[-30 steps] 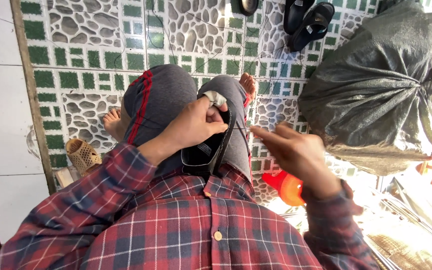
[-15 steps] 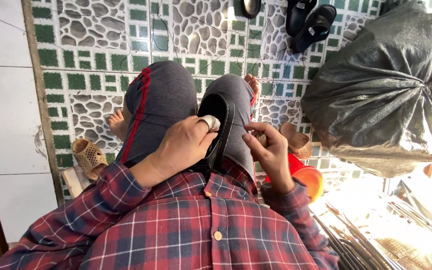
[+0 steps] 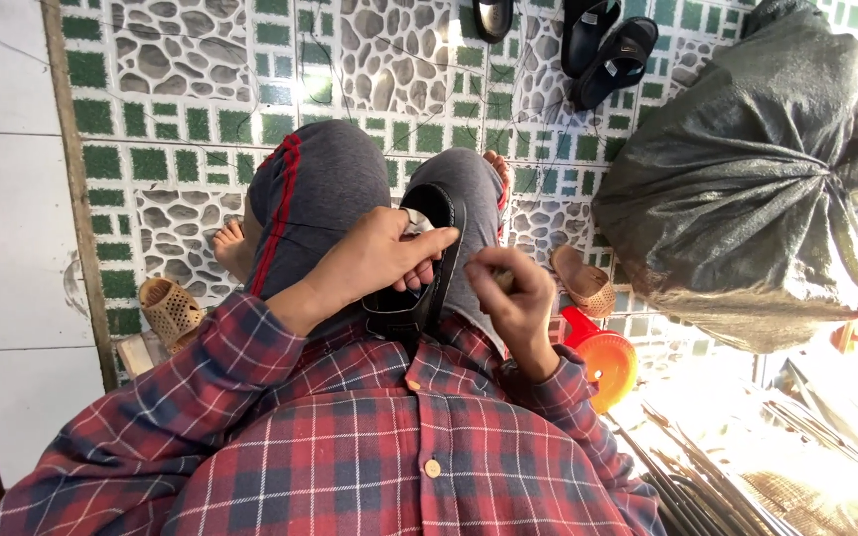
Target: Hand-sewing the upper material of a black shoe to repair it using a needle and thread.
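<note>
L hand [image 3: 374, 263]: I keep it clamped on black sandal [image 3: 427, 260] on lap.
R hand [image 3: 513, 298]: moved in from 3 o'clock; fingers pinched shut, contents can't tell.
Meaning: work on the sandal resumes, I judge.

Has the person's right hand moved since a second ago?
Yes. The right hand has drawn in from beside the orange funnel toward the black sandal on the knee, which the left hand grips.

Grey tied sack [image 3: 747, 189], black sandals [image 3: 603, 45], orange funnel [image 3: 603, 362], woven shoe [image 3: 169, 313], pebble-patterned tiles [image 3: 191, 119]
</note>
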